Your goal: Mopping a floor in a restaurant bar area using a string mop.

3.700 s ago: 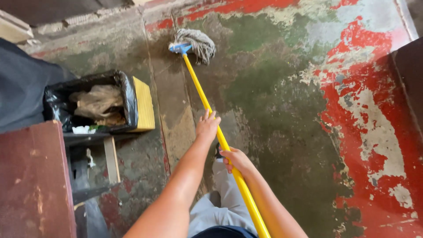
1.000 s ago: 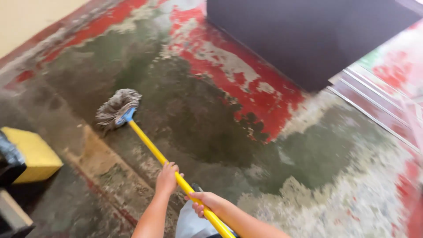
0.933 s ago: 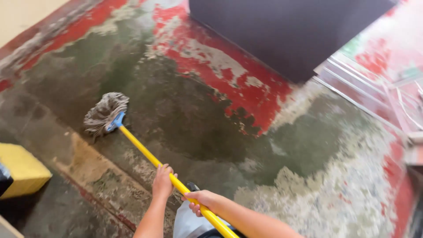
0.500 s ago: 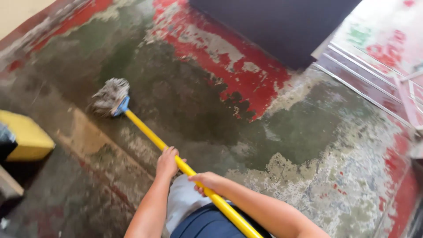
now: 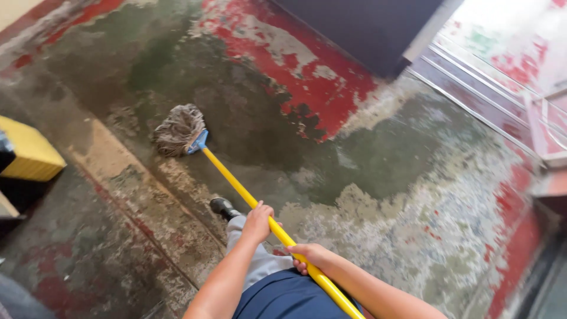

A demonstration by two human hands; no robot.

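The person grips a mop by its yellow handle (image 5: pixel 248 198) with both hands. The left hand (image 5: pixel 257 221) is wrapped around the shaft further down towards the head, and the right hand (image 5: pixel 312 259) is clamped on it closer to the body, fingers curled underneath. The grey string mop head (image 5: pixel 177 130) lies flat on the floor (image 5: pixel 366 159) up and to the left, joined to the shaft by a blue clamp (image 5: pixel 198 142). It rests on a dark, damp-looking patch where green and red paint has worn down to bare concrete.

A dark shoe (image 5: pixel 223 207) stands just beside the shaft, below the mop head. A yellow bin edge (image 5: pixel 29 155) sits at the left border, well apart from the strings. A metal door track (image 5: pixel 472 100) crosses the upper right.

The floor may be wet, though the sheen is hard to judge from this angle; if so, the foot planted near the damp patch could slip. A wide sweep leftwards could knock the mop head against the yellow bin, and loose paint flakes could snag in the strings
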